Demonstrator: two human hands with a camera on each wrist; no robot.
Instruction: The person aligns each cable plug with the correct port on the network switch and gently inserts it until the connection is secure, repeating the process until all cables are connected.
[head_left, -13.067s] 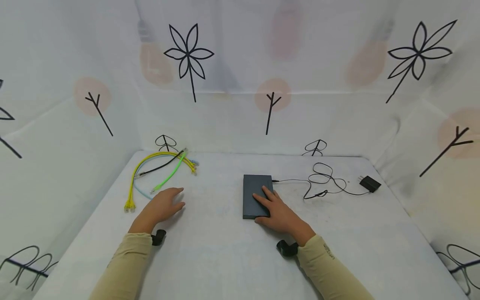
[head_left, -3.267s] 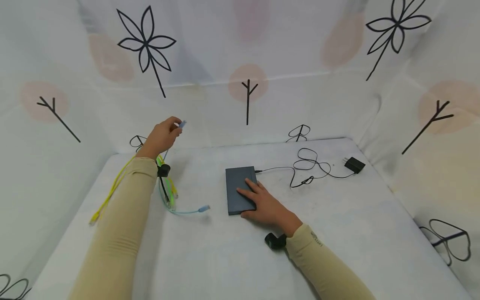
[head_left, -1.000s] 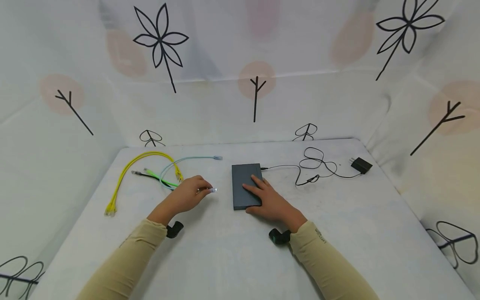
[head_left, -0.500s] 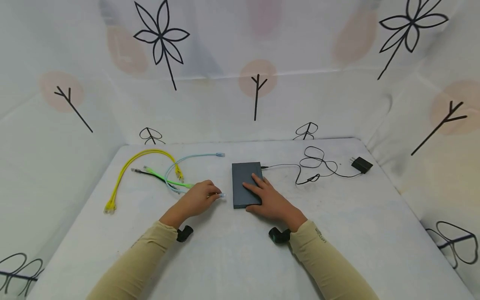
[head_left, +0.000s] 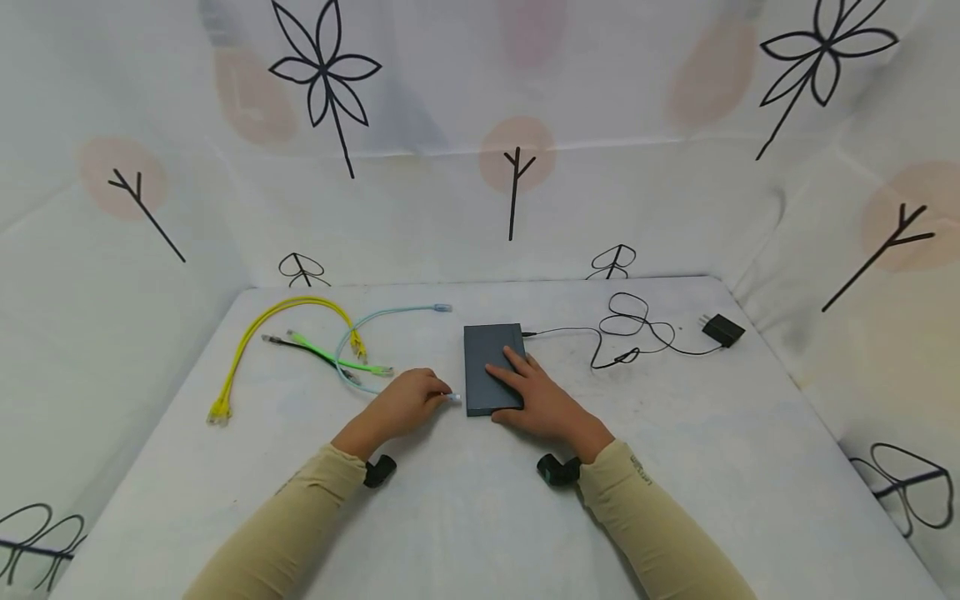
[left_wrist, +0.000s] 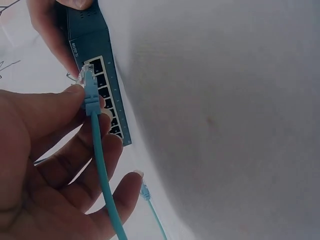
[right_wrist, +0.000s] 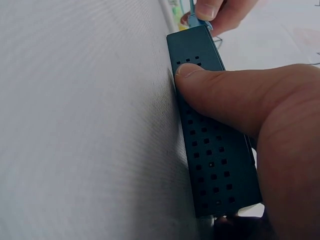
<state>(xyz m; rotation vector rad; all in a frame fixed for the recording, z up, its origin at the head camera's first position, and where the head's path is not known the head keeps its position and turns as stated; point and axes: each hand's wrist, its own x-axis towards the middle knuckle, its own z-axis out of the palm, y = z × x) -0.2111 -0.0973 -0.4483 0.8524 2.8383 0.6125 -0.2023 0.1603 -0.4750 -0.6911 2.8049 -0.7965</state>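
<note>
A light blue network cable (head_left: pixel 390 311) has one plug (left_wrist: pixel 91 92) pinched between thumb and fingers of my left hand (head_left: pixel 405 406). Its clear tip points at the port side of a dark grey network switch (head_left: pixel 483 367); in the head view a small gap lies between them. The left wrist view has the plug in front of the row of ports (left_wrist: pixel 104 92), partly hiding the end ones. My right hand (head_left: pixel 551 408) rests on the switch with fingers spread over its top. Its thumb (right_wrist: pixel 200 82) presses on the vented side, as the right wrist view tells.
Left of the switch lie yellow network cables (head_left: pixel 247 333), a green cable (head_left: pixel 348 365) and a black cable (head_left: pixel 303 347). The blue cable's other plug (head_left: pixel 442 308) lies behind my left hand. A thin cord (head_left: pixel 562 330) runs from the switch to a black power adapter (head_left: pixel 723 331).
My left hand has taken up the blue cable's plug and, over the last second, carried it right and nearer me, close to the switch. My right hand stays on the switch.
</note>
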